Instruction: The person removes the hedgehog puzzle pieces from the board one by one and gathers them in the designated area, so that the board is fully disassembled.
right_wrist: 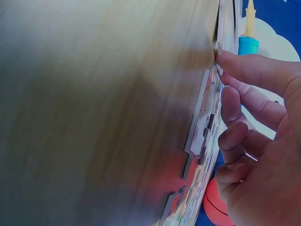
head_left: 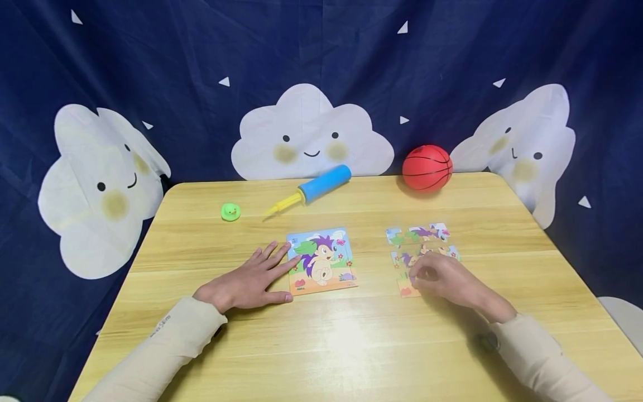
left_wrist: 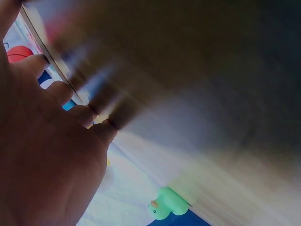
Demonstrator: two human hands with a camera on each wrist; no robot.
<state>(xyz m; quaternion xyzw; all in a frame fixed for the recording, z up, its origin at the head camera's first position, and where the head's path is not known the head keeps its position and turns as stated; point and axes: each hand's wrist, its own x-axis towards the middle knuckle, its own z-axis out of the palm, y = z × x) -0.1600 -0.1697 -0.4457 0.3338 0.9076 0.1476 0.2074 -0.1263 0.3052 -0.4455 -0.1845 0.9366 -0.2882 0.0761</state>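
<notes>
A square picture board (head_left: 324,261) with a purple-haired hedgehog lies mid-table. My left hand (head_left: 256,279) rests palm down with fingers spread, its fingertips on the board's left edge. To the right are loose jigsaw puzzle pieces (head_left: 402,259) with matching colours, set in rough rows with gaps. My right hand (head_left: 444,279) is over the lower part of these pieces and hides some of them. Between its thumb and index finger it pinches a small puzzle piece (right_wrist: 218,49), seen mostly edge-on in the right wrist view. The other fingers curl loosely.
Toward the back of the wooden table (head_left: 326,346) lie a green toy duck (head_left: 230,211), a blue and yellow hand pump (head_left: 316,187) and a red ball (head_left: 427,168) with black lines. A dark blue curtain (head_left: 311,44) with white clouds hangs behind.
</notes>
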